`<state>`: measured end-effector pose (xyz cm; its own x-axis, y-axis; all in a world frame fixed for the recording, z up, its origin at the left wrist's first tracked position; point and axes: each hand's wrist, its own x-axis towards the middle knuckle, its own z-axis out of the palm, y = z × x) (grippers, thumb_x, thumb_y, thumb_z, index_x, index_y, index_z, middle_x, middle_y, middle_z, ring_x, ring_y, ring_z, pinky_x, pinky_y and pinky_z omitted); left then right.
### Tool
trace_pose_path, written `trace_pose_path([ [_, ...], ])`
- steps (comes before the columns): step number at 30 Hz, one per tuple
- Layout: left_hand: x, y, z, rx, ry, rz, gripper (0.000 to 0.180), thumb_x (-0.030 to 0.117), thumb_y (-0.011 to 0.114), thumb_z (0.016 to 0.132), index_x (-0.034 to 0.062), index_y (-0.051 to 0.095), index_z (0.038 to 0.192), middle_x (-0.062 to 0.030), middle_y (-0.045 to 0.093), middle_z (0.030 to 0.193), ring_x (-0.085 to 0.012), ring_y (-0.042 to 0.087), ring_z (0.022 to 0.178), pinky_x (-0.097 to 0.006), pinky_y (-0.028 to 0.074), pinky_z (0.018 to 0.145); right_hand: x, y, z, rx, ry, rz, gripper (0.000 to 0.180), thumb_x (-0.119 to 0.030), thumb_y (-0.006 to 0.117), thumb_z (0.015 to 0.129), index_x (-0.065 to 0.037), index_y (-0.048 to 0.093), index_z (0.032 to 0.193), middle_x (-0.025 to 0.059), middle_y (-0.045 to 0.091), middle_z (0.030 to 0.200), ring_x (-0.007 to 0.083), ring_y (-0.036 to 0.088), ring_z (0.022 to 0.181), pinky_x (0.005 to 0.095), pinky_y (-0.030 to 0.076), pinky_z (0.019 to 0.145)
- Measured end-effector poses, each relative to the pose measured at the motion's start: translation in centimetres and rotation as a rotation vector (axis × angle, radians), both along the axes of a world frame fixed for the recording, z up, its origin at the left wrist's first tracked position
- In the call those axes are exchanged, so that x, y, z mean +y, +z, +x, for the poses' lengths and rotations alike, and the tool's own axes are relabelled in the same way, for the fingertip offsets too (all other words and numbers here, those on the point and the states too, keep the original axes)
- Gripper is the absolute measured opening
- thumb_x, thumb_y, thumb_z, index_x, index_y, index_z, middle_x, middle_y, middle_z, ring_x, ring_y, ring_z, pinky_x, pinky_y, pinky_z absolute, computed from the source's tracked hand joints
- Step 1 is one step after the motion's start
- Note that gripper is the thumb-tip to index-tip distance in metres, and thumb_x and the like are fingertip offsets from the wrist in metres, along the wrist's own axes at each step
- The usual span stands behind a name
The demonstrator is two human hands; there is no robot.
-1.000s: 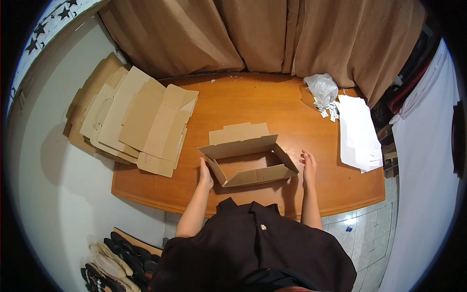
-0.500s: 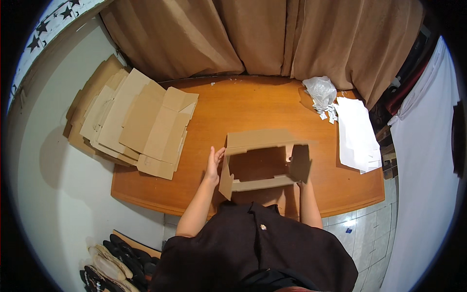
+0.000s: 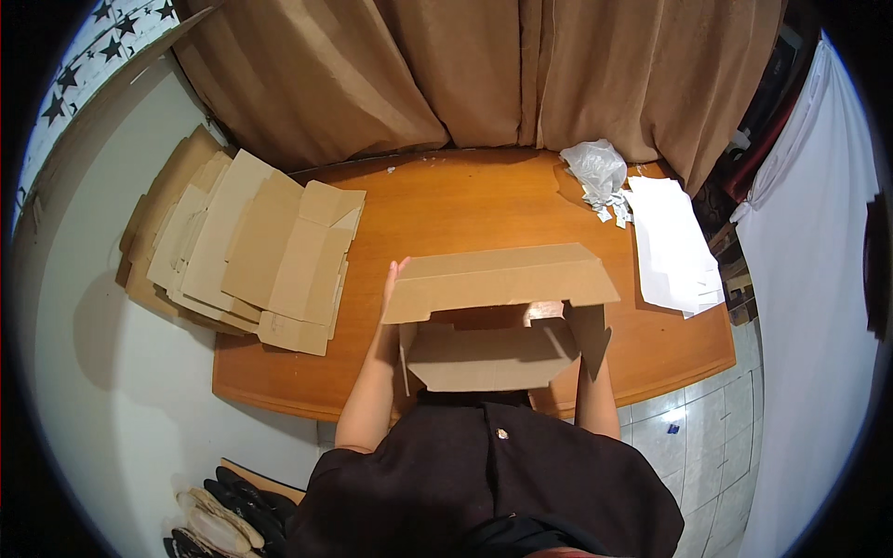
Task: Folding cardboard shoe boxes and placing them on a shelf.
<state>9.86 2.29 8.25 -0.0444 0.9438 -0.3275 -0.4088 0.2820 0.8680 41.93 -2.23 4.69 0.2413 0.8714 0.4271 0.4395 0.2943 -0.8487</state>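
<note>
Between my two hands is an open-ended cardboard box [image 3: 498, 282], brown and part folded, held tilted above the near edge of the table. A wide panel tops it, a lower panel shows through the opening, and flaps hang at the sides. My left hand [image 3: 393, 281] is pressed along the left side, fingertips showing past the upper left corner and the rest behind cardboard. On the right, my forearm [image 3: 596, 402] runs up behind the side flap [image 3: 588, 337]. That flap hides my right hand, which supports the right side of the box.
A stack of flattened cardboard boxes [image 3: 265, 246] lies at the left of the wooden table [image 3: 446, 200], by the wall. White paper sheets [image 3: 672, 246] and a clear plastic bag [image 3: 595, 167] with paper scraps are on the right. Brown curtains [image 3: 465, 74] hang behind; shoes [image 3: 237, 511] sit lower left.
The box has turned in my hands: its top panel now tips toward me, and the lower panel's inner face shows. My left hand has slid farther behind the box. The view has shifted slightly.
</note>
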Motion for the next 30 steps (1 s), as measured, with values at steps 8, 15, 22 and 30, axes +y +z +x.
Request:
trace_pose_path([
  [8,3.9,-7.0,-5.1,-0.919,-0.538,0.502,0.053,0.048,0.033,0.094,0.0034,0.057,0.11,-0.0088,0.064,0.094,-0.0177,0.06,0.084,-0.032,0.048,0.075,-3.0,-3.8,0.5,0.158,-0.014,-0.07,0.039,-0.03,0.04,0.096,-0.001,0.047,0.123,0.0112,0.052,0.121,0.0227,0.051,0.11,0.0344,0.044,0.086],
  [15,1.0,-3.8,-2.1,-0.042,-0.107,0.029,0.049,0.052,0.048,0.087,0.0053,0.063,0.092,-0.0063,0.062,0.081,-0.0124,0.058,0.076,-0.027,0.047,0.069,-1.3,-7.7,2.1,-0.013,-0.098,-0.355,0.038,-0.026,0.04,0.096,-0.001,0.045,0.124,0.0111,0.052,0.121,0.0219,0.05,0.111,0.0333,0.043,0.091],
  [22,4.2,-13.4,-2.1,0.379,0.079,-0.183,0.052,0.05,0.044,0.089,0.0031,0.044,0.113,-0.0135,0.053,0.102,-0.0204,0.053,0.091,-0.034,0.045,0.08,-0.4,-9.1,2.4,0.206,0.012,-0.634,0.057,-0.044,0.029,0.096,0.004,0.057,0.104,0.0223,0.056,0.111,0.0319,0.052,0.105,0.0376,0.041,0.086],
  [30,0.9,-9.1,-0.8,0.237,0.104,-0.157,0.053,0.047,0.043,0.091,0.0031,0.038,0.121,-0.0137,0.045,0.12,-0.0247,0.042,0.116,-0.036,0.03,0.1,-3.2,-4.4,1.6,0.483,-0.183,-0.508,0.054,-0.05,0.035,0.093,-0.012,0.045,0.13,0.0126,0.049,0.124,0.024,0.041,0.12,0.0458,0.032,0.097],
])
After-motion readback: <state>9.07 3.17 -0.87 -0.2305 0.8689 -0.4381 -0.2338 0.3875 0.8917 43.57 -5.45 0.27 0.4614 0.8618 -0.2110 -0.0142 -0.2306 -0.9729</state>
